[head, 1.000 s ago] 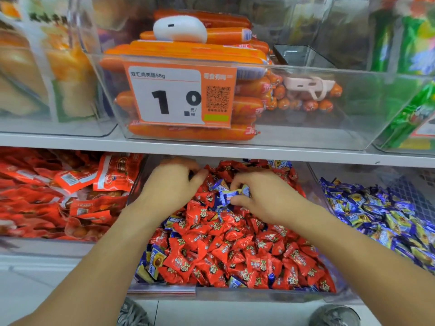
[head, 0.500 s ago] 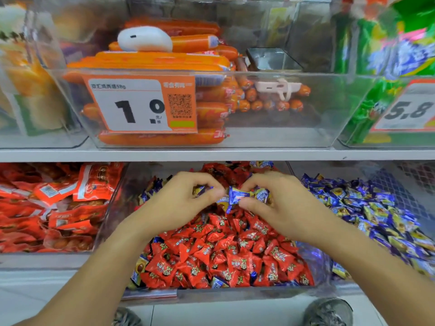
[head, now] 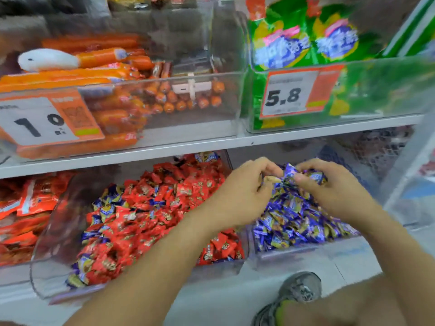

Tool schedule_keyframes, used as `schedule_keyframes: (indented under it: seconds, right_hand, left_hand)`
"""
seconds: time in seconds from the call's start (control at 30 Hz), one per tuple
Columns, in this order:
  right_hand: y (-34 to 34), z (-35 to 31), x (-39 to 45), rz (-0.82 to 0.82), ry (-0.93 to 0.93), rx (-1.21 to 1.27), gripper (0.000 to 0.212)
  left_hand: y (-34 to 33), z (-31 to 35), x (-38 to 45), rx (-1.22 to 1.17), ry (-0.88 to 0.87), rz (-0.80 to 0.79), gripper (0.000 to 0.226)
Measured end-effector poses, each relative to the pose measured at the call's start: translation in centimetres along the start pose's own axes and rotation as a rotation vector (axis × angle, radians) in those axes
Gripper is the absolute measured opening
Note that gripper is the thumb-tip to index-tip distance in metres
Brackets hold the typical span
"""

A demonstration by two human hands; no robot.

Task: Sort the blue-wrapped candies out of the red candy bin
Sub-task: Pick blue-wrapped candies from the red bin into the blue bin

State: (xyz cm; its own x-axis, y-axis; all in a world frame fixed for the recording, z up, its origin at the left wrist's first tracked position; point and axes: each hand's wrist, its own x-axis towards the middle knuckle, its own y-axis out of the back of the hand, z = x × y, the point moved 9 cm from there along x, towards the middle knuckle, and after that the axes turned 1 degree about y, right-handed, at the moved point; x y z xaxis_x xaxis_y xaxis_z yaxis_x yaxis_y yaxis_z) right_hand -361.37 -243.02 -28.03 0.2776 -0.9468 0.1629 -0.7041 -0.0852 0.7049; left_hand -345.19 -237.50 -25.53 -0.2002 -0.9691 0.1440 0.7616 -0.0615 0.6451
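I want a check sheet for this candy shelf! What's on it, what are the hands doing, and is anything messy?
Surface: white shelf, clear bins above and below.
Job's things: red bin holds red candies with blue candies mixed in; blue bin beside it, full of blue ones.
Clutter: sausages, green bags, red packets in neighbouring bins; price tags.
Grippers: left hand and right hand over the blue bin, both holding blue candies in their fingers.
Cables: nothing seen.
Surroundings: pale floor, a grey shoe; picture is blurry.
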Motion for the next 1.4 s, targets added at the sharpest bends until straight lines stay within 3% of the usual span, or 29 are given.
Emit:
schedule_keyframes:
  seconds: [0.1,0.2,0.27,0.33,0.4,0.5,0.6,0.7,0.83,0.97,1.07,1.17,1.27,1.4]
  right_hand:
    - [0.2,0.5,1.5,-0.068,0.030,-0.052,0.044]
    - [0.4,1.2,1.7,-0.156,0.025,-0.058,0.070]
    - [0.6,1.0,1.5,-0.146,0.062,-0.040,0.063]
    - [0.3,-0.5,1.1,-0.073,0.145,-0.056,0.044]
    - [-0.9,-2.7,0.4,-0.044,0.211,-0.048,0.039]
    - [-4.3,-8.3,-0.3,-0.091,0.388,-0.080,0.047]
    - [-9.3,-12.4,0.8,-0.234,0.536,-0.239,0.048]
    - [-14.6,-13.3,3.9,-0.351,0.485,-0.478,0.057]
    - [-18.3,-14.2,8.2,-0.387,0.458,-0.764,0.046]
    - [-20.0,-13.7,12.3,-0.400,0.394,-0.686,0.022]
    - [-20.6,-13.3,12.9,-0.485,0.325,-0.556,0.032]
    - [-19.6,-12.4,11.8,-0.462,0.321,-0.568,0.046]
    - [-19.5,-14.1,9.8,-0.418,0.408,-0.597,0.061]
    - [-22.9,-15.1,9.7,-0.596,0.330,-0.516,0.067]
  left_hand:
    - [-3.0,0.5,2.4,0.271,-0.023,-0.048,0.046]
    - [-1.6,-1.4,2.3,0.404,0.038,0.111,0.043]
    - [0.4,-4.1,1.5,0.405,0.104,0.235,0.044]
    - [2.1,-6.8,0.7,0.516,0.141,0.269,0.063]
    - [2.9,-9.5,0.5,0.585,0.193,0.179,0.073]
    - [3.0,-13.1,-0.2,0.650,0.237,0.029,0.080]
    - [3.7,-14.3,-1.6,0.761,0.198,0.046,0.080]
    - [4.4,-14.5,-2.8,0.731,0.206,0.054,0.081]
    - [5.6,-14.6,-4.5,0.666,0.199,0.055,0.076]
    - [6.6,-15.4,-5.9,0.620,0.186,0.018,0.076]
    - [7.3,-15.8,-6.7,0.550,0.201,-0.039,0.065]
    - [8.2,-16.1,-7.3,0.467,0.229,-0.061,0.071]
    - [9.9,-15.6,-7.1,0.400,0.225,0.048,0.060]
    - [12.8,-14.8,-7.1,0.387,0.220,0.298,0.038]
